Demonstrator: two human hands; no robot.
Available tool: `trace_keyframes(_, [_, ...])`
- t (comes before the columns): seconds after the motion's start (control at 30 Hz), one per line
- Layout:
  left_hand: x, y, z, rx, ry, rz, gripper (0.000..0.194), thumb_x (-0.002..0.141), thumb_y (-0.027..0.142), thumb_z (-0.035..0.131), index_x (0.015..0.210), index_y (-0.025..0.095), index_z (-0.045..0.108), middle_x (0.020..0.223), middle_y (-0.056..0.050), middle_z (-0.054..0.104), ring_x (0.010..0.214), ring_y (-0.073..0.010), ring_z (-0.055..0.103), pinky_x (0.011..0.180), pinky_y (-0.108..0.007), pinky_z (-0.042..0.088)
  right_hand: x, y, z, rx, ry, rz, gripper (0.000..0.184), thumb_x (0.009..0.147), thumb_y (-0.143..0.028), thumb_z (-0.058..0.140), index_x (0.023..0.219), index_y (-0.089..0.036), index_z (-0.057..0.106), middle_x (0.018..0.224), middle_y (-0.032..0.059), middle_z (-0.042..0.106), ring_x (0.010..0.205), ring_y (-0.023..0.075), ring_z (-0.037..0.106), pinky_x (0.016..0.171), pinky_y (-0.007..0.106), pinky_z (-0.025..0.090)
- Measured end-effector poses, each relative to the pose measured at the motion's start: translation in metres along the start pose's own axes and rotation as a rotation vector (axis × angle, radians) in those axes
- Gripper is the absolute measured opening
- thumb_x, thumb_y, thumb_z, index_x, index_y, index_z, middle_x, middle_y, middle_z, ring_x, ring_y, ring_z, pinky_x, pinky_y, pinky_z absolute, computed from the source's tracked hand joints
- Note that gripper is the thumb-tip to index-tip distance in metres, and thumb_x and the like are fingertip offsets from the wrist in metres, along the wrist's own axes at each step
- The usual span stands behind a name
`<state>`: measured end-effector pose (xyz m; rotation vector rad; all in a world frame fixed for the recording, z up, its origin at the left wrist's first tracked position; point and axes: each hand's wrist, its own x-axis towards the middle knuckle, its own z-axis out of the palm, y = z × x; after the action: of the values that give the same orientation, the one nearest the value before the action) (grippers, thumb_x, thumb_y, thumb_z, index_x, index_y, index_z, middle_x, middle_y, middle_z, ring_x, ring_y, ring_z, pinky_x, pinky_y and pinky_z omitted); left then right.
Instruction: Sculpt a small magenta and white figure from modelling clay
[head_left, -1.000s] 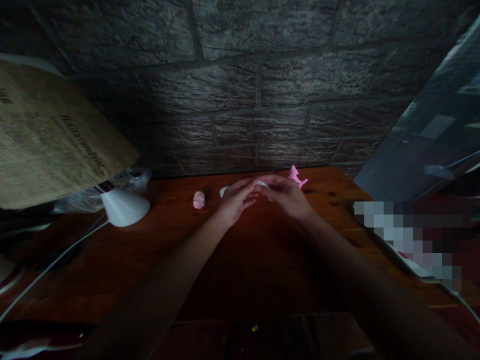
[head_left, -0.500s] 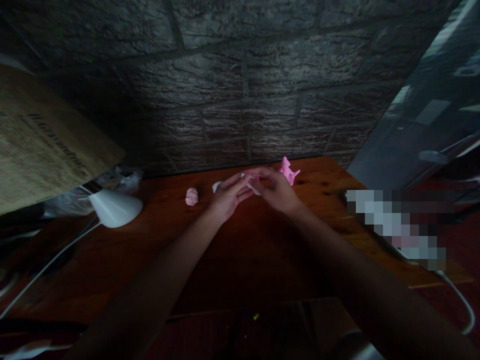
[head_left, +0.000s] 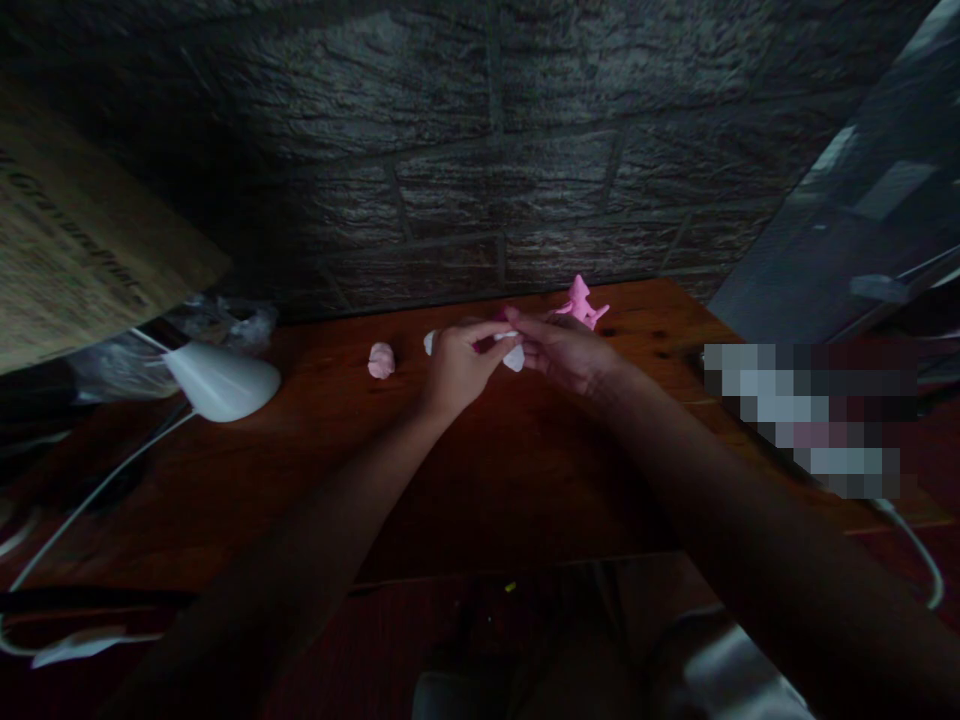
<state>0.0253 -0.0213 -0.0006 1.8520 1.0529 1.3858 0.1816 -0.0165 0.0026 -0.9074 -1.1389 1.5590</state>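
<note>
My left hand (head_left: 459, 370) and my right hand (head_left: 574, 355) meet over the table, fingertips close together. Between them is a small white piece of what looks like modelling clay (head_left: 514, 357), pinched by the left thumb and fingers and resting against the right fingers. A bit of darker pink shows at the fingertips, too small to make out. Just behind my right hand stands a bright pink pointed clay shape (head_left: 580, 304), partly hidden. Another white lump (head_left: 429, 343) peeks out left of my left hand. Farther left lies a pale pink clay lump (head_left: 381, 361).
The wooden table (head_left: 315, 480) runs up to a dark brick wall (head_left: 450, 190). At left are a white lamp head (head_left: 221, 382), a clear plastic bag (head_left: 232, 325) and a printed brown paper object (head_left: 82, 240). A blurred-out item (head_left: 806, 420) with a white cable lies at right.
Both hands have turned: the left now shows its back and the right its palm side. More of the white clay shows between them. The view has tilted slightly downward.
</note>
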Motion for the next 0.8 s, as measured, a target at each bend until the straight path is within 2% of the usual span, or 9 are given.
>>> trace_keyframes(0.1, [0.002, 0.0, -0.001, 0.03, -0.148, 0.097, 0.014, 0.077, 0.017, 0.078, 0.088, 0.025, 0.081, 0.101, -0.007, 0.078, 0.101, -0.0229, 0.068, 0.098, -0.037, 0.048, 0.005, 0.001, -0.009, 0.053, 0.057, -0.005, 0.005, 0.085, -0.022, 0.074, 0.083, -0.019, 0.071, 0.09, 0.0073, 0.075, 0.09, 0.0189, 0.07, 0.08, 0.031, 0.061])
trace_keyframes(0.2, [0.004, -0.001, -0.001, 0.006, -0.212, 0.104, 0.014, 0.076, 0.019, 0.079, 0.088, 0.026, 0.081, 0.109, -0.006, 0.078, 0.111, -0.0246, 0.067, 0.106, -0.04, 0.045, 0.008, 0.002, -0.013, 0.066, 0.076, -0.006, 0.005, 0.086, -0.014, 0.068, 0.084, -0.018, 0.07, 0.093, 0.0076, 0.075, 0.09, 0.0183, 0.069, 0.081, 0.03, 0.06])
trace_keyframes(0.3, [0.006, -0.003, -0.005, 0.022, -0.207, 0.099, 0.02, 0.07, 0.02, 0.084, 0.089, 0.026, 0.081, 0.11, -0.007, 0.078, 0.113, -0.0278, 0.067, 0.108, -0.044, 0.044, 0.008, 0.002, -0.01, 0.078, 0.059, 0.012, 0.008, 0.086, -0.012, 0.065, 0.09, -0.017, 0.07, 0.096, 0.0083, 0.075, 0.093, 0.0199, 0.07, 0.084, 0.033, 0.061])
trace_keyframes(0.37, [0.007, -0.005, -0.008, 0.059, -0.213, 0.12, 0.02, 0.074, 0.024, 0.081, 0.094, 0.025, 0.081, 0.111, -0.007, 0.078, 0.111, -0.0266, 0.068, 0.105, -0.041, 0.047, 0.006, 0.002, -0.007, 0.105, 0.039, 0.015, 0.009, 0.088, -0.012, 0.062, 0.09, -0.017, 0.069, 0.096, 0.0075, 0.075, 0.096, 0.019, 0.07, 0.09, 0.034, 0.06])
trace_keyframes(0.47, [0.006, -0.008, -0.012, 0.079, -0.103, 0.115, 0.014, 0.083, 0.029, 0.073, 0.093, 0.024, 0.082, 0.103, -0.006, 0.08, 0.099, -0.0234, 0.072, 0.095, -0.036, 0.051, 0.002, 0.001, -0.001, 0.137, -0.026, 0.015, 0.007, 0.088, -0.013, 0.063, 0.09, -0.019, 0.066, 0.098, 0.006, 0.075, 0.101, 0.0181, 0.071, 0.098, 0.037, 0.057])
trace_keyframes(0.57, [0.003, -0.008, -0.013, 0.054, -0.03, 0.106, 0.012, 0.083, 0.03, 0.073, 0.089, 0.024, 0.081, 0.099, -0.006, 0.08, 0.094, -0.0224, 0.072, 0.092, -0.034, 0.052, -0.001, 0.001, 0.004, 0.112, -0.03, -0.005, 0.002, 0.089, -0.021, 0.066, 0.091, -0.021, 0.066, 0.1, 0.0048, 0.076, 0.108, 0.0189, 0.069, 0.1, 0.039, 0.057])
trace_keyframes(0.67, [0.0, -0.006, -0.011, 0.021, -0.03, 0.08, 0.009, 0.082, 0.027, 0.073, 0.083, 0.024, 0.08, 0.096, -0.006, 0.08, 0.094, -0.0224, 0.071, 0.091, -0.033, 0.052, -0.001, 0.001, 0.005, 0.072, -0.018, -0.025, 0.011, 0.085, -0.025, 0.074, 0.093, -0.023, 0.066, 0.102, 0.004, 0.076, 0.111, 0.019, 0.069, 0.1, 0.038, 0.057])
trace_keyframes(0.8, [-0.001, 0.001, -0.007, -0.019, -0.097, 0.082, 0.008, 0.077, 0.018, 0.074, 0.076, 0.025, 0.078, 0.1, -0.007, 0.079, 0.109, -0.0243, 0.068, 0.103, -0.037, 0.047, -0.002, 0.003, 0.001, 0.147, 0.016, -0.022, 0.024, 0.078, -0.017, 0.079, 0.097, -0.023, 0.066, 0.097, 0.0015, 0.076, 0.104, 0.0171, 0.071, 0.099, 0.035, 0.058])
